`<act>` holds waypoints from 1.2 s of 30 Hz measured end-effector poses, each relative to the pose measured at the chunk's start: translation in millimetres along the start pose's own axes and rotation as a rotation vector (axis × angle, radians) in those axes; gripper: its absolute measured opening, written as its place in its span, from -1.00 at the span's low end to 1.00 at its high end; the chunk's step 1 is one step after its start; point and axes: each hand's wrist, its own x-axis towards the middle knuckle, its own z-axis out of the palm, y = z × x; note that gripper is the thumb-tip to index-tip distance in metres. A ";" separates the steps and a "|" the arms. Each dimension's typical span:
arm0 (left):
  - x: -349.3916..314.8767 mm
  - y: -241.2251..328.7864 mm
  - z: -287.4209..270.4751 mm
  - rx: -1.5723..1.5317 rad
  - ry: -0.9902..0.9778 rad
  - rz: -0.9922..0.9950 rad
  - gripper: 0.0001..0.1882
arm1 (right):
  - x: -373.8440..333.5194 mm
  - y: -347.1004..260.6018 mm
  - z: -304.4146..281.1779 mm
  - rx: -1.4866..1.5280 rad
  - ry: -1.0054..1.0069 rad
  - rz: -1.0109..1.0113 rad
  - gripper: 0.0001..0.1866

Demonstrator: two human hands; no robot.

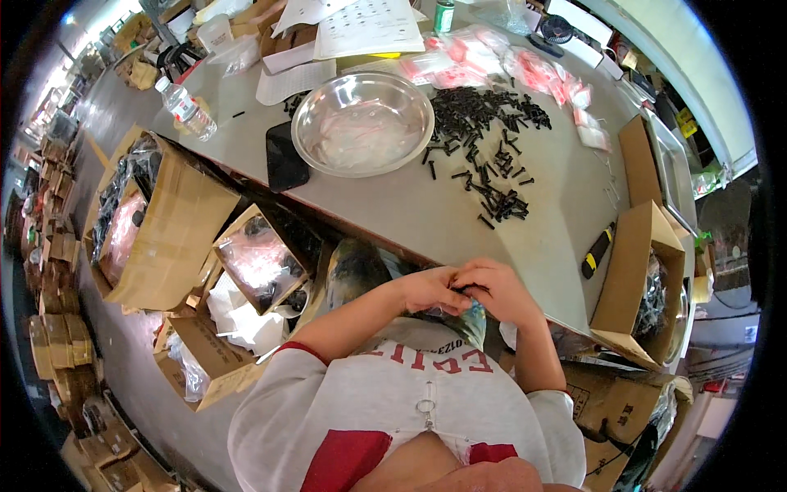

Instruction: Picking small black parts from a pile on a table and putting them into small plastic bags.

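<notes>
My left hand [433, 290] and my right hand [497, 289] meet just off the table's near edge, above my lap. The fingers of both are curled together, and a small dark bit shows between them; I cannot make out what it is. Beyond them on the tabletop lies a loose pile of black screws [500, 201], with a larger heap [484, 111] behind it. A shiny metal bowl [305, 148] holding clear plastic bags stands left of the screws. Red-and-clear plastic bags [467, 61] are spread behind the heap.
Left of the bowl are a black phone [285, 157] and a plastic bottle [188, 111]. A yellow-black utility knife [598, 250] lies at the right, beside an open carton [611, 299]. More cartons [176, 238] crowd the left side. Printed sheets [369, 29] lie at the back.
</notes>
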 end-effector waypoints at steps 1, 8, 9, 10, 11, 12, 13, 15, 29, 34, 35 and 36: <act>0.7 4.8 3.3 0.185 -0.002 0.037 -0.61 | -0.2 -5.4 -4.6 0.048 -0.023 0.001 -0.75; 3.5 48.5 45.6 0.572 -0.082 0.379 -0.35 | -8.8 -28.6 -23.4 -0.153 0.247 -0.087 -0.69; 6.0 51.2 43.6 0.576 -0.086 0.383 -0.35 | -9.6 -33.3 -25.0 -0.159 0.249 -0.091 -0.69; 9.1 52.9 39.5 0.601 -0.120 0.402 -0.31 | -10.0 -38.8 -24.8 -0.271 0.252 -0.127 -0.68; 11.4 54.2 37.6 0.625 -0.154 0.420 -0.27 | -9.9 -42.0 -24.0 -0.382 0.255 -0.162 -0.68; 14.7 55.5 41.6 0.629 -0.163 0.419 -0.27 | -11.3 -43.5 -22.6 -0.388 0.262 -0.160 -0.68; 19.2 56.8 47.1 0.634 -0.212 0.480 -0.24 | -12.2 -43.2 -20.7 -0.354 0.281 -0.120 -0.68; 23.1 59.1 48.8 0.643 -0.267 0.540 -0.20 | -12.2 -39.0 -22.2 -0.322 0.306 -0.082 -0.69; 40.7 58.5 52.4 1.217 0.485 0.459 -0.18 | -10.1 17.1 -15.0 -0.455 0.555 -0.095 -0.79; 38.5 53.0 50.4 1.395 0.541 0.483 -0.24 | -13.5 20.9 -9.4 -0.505 0.584 -0.064 -0.82; 36.9 53.1 54.5 1.417 0.523 0.466 -0.27 | -13.9 20.9 -7.3 -0.473 0.688 -0.046 -0.82; 37.0 44.9 50.9 1.412 0.523 0.462 -0.27 | -15.9 17.3 -3.9 -0.471 0.685 -0.042 -0.82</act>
